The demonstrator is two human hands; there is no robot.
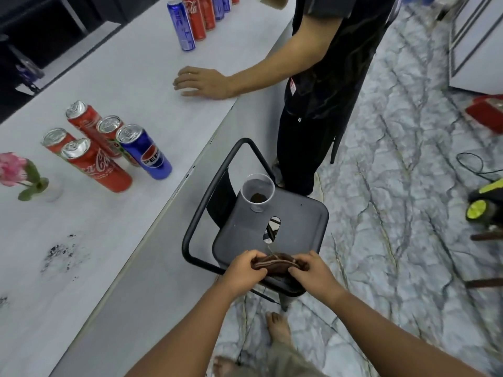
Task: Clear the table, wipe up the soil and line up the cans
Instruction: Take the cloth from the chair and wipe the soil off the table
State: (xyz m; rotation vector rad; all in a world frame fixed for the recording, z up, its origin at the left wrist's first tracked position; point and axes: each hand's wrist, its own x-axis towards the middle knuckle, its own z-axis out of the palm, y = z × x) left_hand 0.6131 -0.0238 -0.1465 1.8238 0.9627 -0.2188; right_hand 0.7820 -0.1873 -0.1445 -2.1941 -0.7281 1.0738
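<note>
Both my hands grip a dark brown cloth (275, 263) over the near edge of a black chair seat (296, 227): my left hand (243, 270) holds its left end, my right hand (310, 270) its right end. On the white table (114, 85), dark soil (58, 253) is scattered near the front left. Several cans stand in a cluster at left, red Coca-Cola cans (95, 164) and a blue Pepsi can (145, 152). A second row of cans (196, 19) stands at the far end.
A clear plastic cup (258, 192) with soil in its bottom stands on the chair seat. A pink flower in a small glass (16, 172) sits at the table's left. Another person in black stands at the table, a hand (202, 83) flat on it. Cables and tools lie on the marble floor at right.
</note>
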